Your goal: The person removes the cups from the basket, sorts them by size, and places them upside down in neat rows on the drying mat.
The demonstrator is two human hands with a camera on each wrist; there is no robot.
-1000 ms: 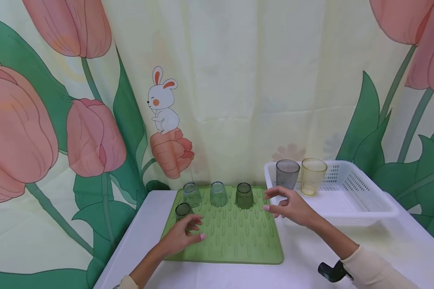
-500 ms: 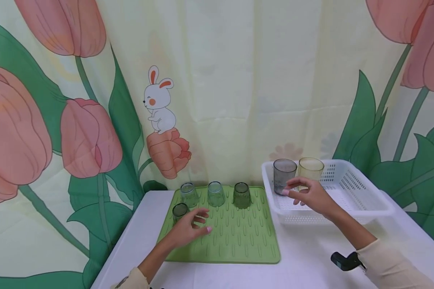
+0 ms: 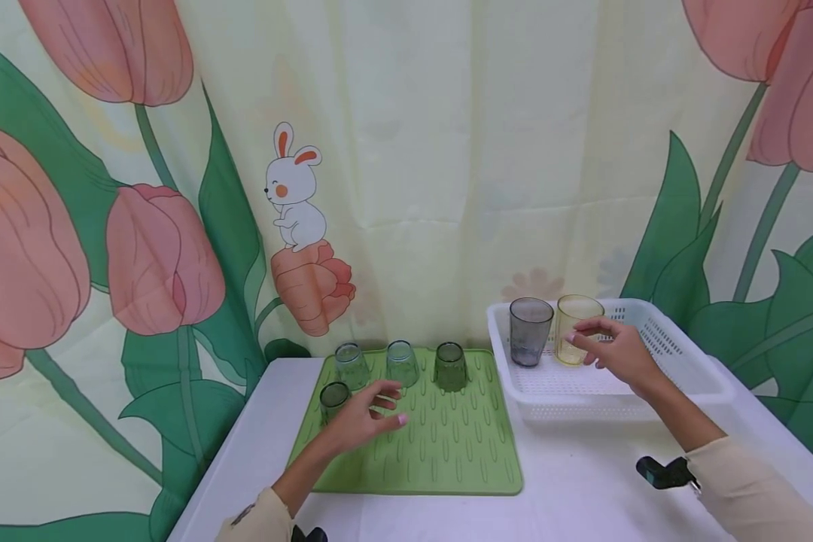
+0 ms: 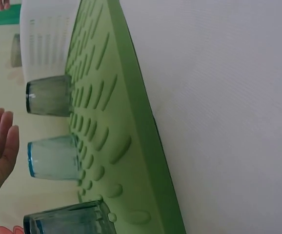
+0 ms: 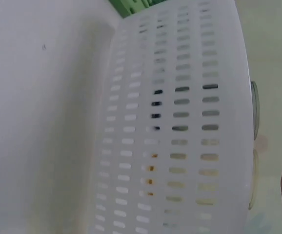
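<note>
My right hand point(image 3: 616, 352) hovers over the white basket point(image 3: 650, 403), its fingertips in front of the yellow glass point(image 3: 569, 354). Beside that glass stands a grey glass point(image 3: 530, 335); both are upright in the basket. Held above the green drying mat point(image 3: 440, 459), my left hand point(image 3: 360, 421) has relaxed fingers and nothing in them. On the mat several small glasses stand upside down: a dark one point(image 3: 334, 397) partly behind the left hand, two pale blue-green ones, left point(image 3: 352, 367) and middle point(image 3: 403, 365), and another dark one point(image 3: 451, 367) to the right.
The basket's slotted wall point(image 5: 180, 117) fills much of the right wrist view. A white cloth point(image 3: 569, 482) covers the table under mat and basket. Behind hangs a curtain point(image 3: 413, 150) printed with tulips and a rabbit.
My right hand has moved right, from beside the mat's right edge past the grey glass to the yellow one. My left hand has shifted slightly right and up. The glasses stay put.
</note>
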